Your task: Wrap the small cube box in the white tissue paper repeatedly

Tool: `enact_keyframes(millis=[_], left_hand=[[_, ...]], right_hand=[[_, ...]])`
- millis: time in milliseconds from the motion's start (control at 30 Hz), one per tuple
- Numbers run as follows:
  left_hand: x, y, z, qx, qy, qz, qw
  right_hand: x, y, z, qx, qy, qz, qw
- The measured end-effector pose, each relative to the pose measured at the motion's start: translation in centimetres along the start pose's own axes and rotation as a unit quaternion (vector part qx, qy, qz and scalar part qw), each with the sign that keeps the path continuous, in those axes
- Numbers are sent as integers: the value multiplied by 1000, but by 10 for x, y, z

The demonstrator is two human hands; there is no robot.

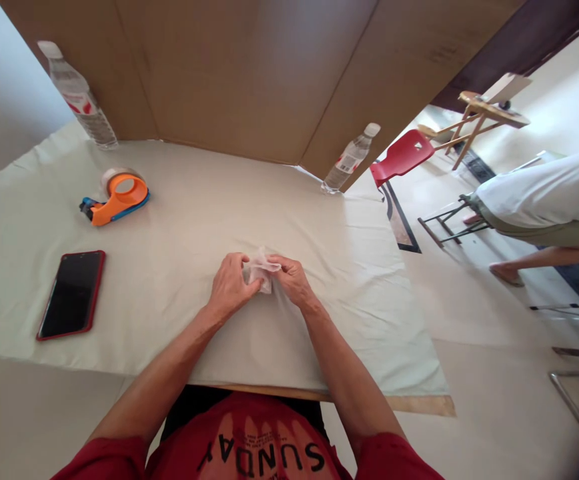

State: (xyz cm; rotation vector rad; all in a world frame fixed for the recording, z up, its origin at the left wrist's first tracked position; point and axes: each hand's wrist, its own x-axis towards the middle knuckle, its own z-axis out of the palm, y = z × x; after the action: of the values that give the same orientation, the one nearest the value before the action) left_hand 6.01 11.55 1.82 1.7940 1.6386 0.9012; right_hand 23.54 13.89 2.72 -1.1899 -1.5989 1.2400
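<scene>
A small crumpled, whitish translucent piece of thin material (262,268) is between my two hands, near the middle of the cloth-covered table (194,213). My left hand (231,285) curves around its left side, with thumb and fingers gripping the edge. On the other side, my right hand (292,280) pinches the upper right part between thumb and fingers. Whether something lies inside the material cannot be made out.
An orange tape dispenser (124,193) and a phone (72,293) lie at the left. Two water bottles (82,100) (350,160) stand before a tall cardboard panel (239,73). A red chair (404,157) and a person (544,193) are at the right.
</scene>
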Motion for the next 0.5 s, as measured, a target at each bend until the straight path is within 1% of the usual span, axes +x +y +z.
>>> enact_keyframes(millis=[33, 67, 133, 200, 267, 400, 500], left_hand=[[0, -3, 1, -5, 12, 21, 1000], [1, -5, 1, -15, 10, 47, 999], [4, -9, 1, -33, -26, 89, 995], [7, -11, -2, -48, -73, 101, 991], [9, -10, -5, -61, -98, 87, 989], [7, -7, -9, -85, -93, 30, 992], [6, -7, -9, -91, -95, 34, 991]], right_hand=[[-3, 1, 0, -16, -6, -9, 1000], [-5, 1, 0, -34, -12, -17, 999], [-9, 4, 0, -79, -19, -40, 996], [-15, 6, 0, -123, -19, -71, 990], [-23, 7, -1, -159, -21, -105, 982], [-40, 12, -2, -223, -56, -156, 961], [-41, 18, 1, -255, -45, -167, 951]])
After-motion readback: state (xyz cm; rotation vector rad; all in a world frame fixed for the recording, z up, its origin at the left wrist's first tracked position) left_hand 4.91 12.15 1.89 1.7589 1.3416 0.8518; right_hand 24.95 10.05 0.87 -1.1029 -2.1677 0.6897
